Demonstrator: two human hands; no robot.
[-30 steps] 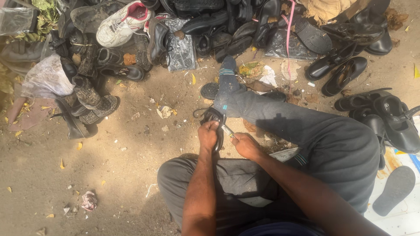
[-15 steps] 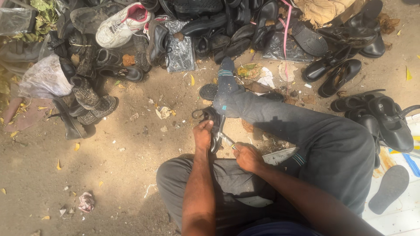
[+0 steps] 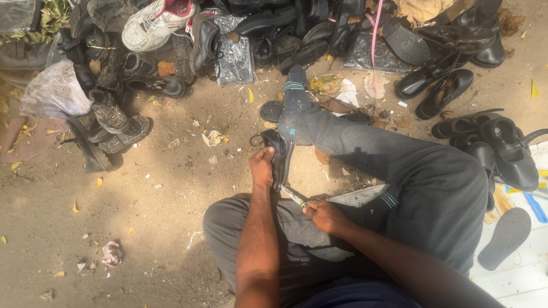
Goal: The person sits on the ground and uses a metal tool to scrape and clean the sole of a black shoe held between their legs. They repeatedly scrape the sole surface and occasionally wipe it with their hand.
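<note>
**Blade Worked Against Black Shoe Amid Roadside Heap**

Seemingly mid-cut, a black shoe point(image 3: 279, 157) is held upright at the centre of the frame, just above the seated person's lap. It is clasped along its upper edge by the left hand point(image 3: 262, 168), the fingers closed firmly round it. A thin blade point(image 3: 294, 195) is gripped in the closed right hand point(image 3: 322, 215), just below and right of centre, with its tip set at the shoe's lower end. The shoe is thus placed directly above the blade hand and partly under the left palm, the two hands being near each other.

A slip is judged the chief risk: because the blade is pointed up toward the left wrist and fingers, a sudden give in the sole could carry the edge into the holding hand or the trouser leg point(image 3: 399, 165) that is stretched across the right of the frame. A loosened clasp could also let the shoe twist and spoil the cut.

A heap of dark shoes point(image 3: 319, 28) is spread across the top of the frame, and a white trainer point(image 3: 157, 23) is seen at upper left.
</note>
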